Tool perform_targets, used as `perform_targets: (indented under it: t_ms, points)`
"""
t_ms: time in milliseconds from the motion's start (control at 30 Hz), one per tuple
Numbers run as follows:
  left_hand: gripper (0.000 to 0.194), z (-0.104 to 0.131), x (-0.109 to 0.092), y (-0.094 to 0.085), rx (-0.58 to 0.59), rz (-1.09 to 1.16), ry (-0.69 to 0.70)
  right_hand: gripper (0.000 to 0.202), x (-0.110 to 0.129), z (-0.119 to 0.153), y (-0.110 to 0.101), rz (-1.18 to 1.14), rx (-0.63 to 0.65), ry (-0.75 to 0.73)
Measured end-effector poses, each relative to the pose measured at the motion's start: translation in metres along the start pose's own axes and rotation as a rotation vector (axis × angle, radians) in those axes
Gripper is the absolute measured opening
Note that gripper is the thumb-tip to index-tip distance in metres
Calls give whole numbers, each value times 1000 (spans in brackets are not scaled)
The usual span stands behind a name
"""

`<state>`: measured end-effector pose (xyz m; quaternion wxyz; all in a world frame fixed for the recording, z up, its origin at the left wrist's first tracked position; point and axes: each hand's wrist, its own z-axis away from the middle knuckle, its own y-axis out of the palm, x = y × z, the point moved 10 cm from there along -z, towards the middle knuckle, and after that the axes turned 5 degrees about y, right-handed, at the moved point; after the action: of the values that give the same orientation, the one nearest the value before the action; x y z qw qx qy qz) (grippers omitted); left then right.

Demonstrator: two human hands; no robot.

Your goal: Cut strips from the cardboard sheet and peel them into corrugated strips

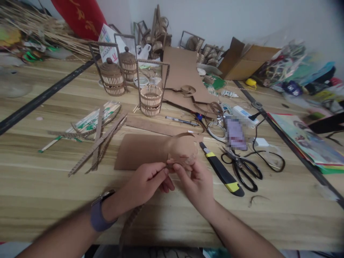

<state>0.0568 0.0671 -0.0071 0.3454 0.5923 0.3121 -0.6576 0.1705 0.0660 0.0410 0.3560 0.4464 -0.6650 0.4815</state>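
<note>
My left hand [150, 181] and my right hand [197, 182] meet at the middle front of the wooden table. Both pinch a thin strip of brown cardboard [172, 165] between thumb and fingers. Just beyond the fingertips, a round brown cardboard piece [182, 147] with torn, ragged edges lies on a larger flat cardboard sheet [139, 148]. A corrugated strip [130, 222] hangs below my left wrist toward the table's front edge. To the right of my right hand lies a black and yellow utility knife [221, 170].
Black-handled scissors [240, 165], a phone [235, 132] and cables lie on the right. Crossed cardboard strips [98, 143] are at left. Farther back stand a small stick basket [151, 102], lidded baskets [111, 79] and an open cardboard box [245, 61].
</note>
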Motion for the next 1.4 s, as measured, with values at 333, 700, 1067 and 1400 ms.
perform_targets:
  t_ms: [333, 700, 1067, 1400]
  points:
    - [38, -2, 3, 1, 17, 42, 10, 14, 20, 6, -1, 180, 5, -215]
    - [39, 2, -2, 2, 40, -76, 38, 12, -18, 0, 7, -206, 73, 184]
    - [34, -1, 3, -7, -23, -52, -39, 8, -2, 0, 4, -84, 82, 37]
    - [27, -3, 5, -14, -134, -51, -46, 16, 35, 12, 12, 180, 66, -362]
